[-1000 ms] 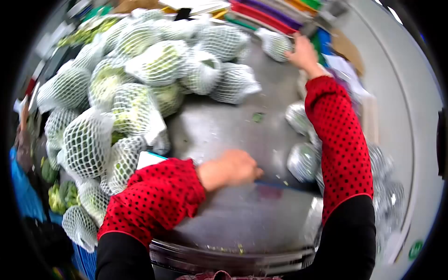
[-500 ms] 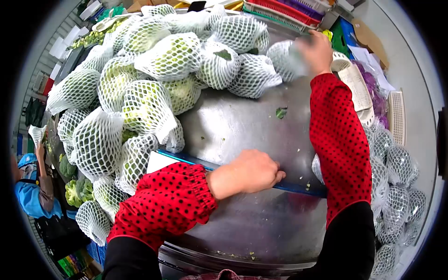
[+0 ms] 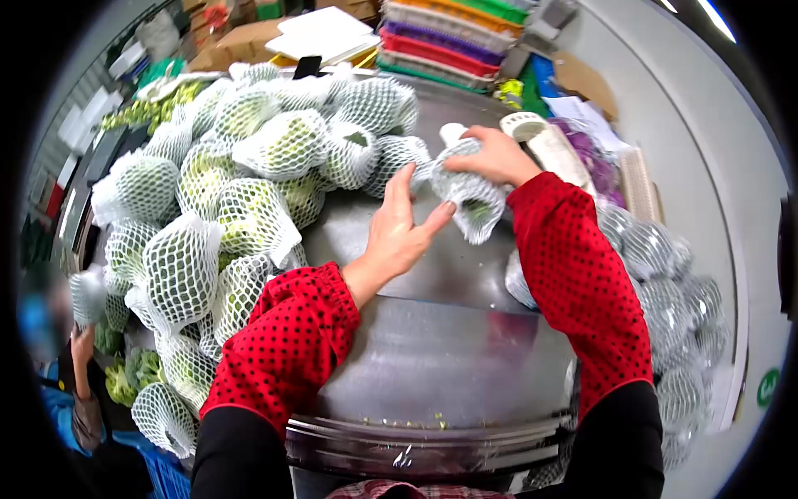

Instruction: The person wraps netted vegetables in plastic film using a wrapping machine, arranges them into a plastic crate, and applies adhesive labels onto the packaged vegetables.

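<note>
My right hand (image 3: 492, 158) holds a net-wrapped vegetable (image 3: 475, 204) above the metal table (image 3: 416, 349), its fingers over the top of the white foam net. A dark green patch shows at the net's lower opening. Close by on the left is my left hand (image 3: 401, 226), thumb and fingers spread, with nothing in it; its thumb tip is near the net's left side. A large heap of netted vegetables (image 3: 283, 145) covers the table's left and back. At the right edge lie several film-wrapped, netted pieces (image 3: 665, 308).
Stacked coloured crates (image 3: 445, 41) stand behind the table. White boards (image 3: 324, 35) lie at the back left. A white roll (image 3: 561, 154) and purple netting (image 3: 588, 150) are at the right. At the far left is a co-worker's hand (image 3: 81, 345) with a netted piece.
My right hand has brought the netted vegetable from the back right nearer the middle. My left hand has risen from the blue-edged strip and opened. The view has shifted.
</note>
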`<move>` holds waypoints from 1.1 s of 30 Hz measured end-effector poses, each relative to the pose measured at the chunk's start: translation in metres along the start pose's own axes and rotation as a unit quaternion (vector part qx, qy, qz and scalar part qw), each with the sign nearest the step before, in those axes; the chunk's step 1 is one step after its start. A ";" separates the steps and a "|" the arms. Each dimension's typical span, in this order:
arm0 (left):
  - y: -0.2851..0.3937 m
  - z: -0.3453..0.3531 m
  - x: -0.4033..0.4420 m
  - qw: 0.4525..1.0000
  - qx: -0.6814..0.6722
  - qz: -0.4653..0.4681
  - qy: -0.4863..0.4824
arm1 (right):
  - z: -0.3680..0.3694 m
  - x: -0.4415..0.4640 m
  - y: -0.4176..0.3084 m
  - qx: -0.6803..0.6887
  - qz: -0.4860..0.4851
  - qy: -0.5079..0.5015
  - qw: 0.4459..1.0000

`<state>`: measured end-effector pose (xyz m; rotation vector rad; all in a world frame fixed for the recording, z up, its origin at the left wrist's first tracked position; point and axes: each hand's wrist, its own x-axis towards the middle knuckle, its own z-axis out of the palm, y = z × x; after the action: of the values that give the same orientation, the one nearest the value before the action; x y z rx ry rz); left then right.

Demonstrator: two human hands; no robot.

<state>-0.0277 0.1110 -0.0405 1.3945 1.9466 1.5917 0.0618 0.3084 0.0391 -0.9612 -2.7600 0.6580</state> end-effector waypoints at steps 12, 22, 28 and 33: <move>0.110 -0.107 -0.217 0.910 -0.284 -0.265 -0.145 | 0.037 -0.311 -0.134 -0.038 -0.252 0.259 0.932; 0.114 -0.201 -0.290 0.950 0.310 0.000 -0.043 | 0.009 -0.429 -0.085 0.016 0.055 0.142 0.988; 0.120 -0.192 -0.301 0.847 0.522 0.012 -0.100 | 0.055 -0.449 -0.062 0.010 0.165 -0.049 0.985; 0.121 -0.179 -0.284 0.847 0.517 -0.042 -0.116 | 0.061 -0.442 -0.064 0.082 0.159 -0.061 0.982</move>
<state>0.0494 -0.2305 0.0296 1.6438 2.7541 0.1809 0.3564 -0.0321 0.0163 -1.3788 -2.6202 1.0069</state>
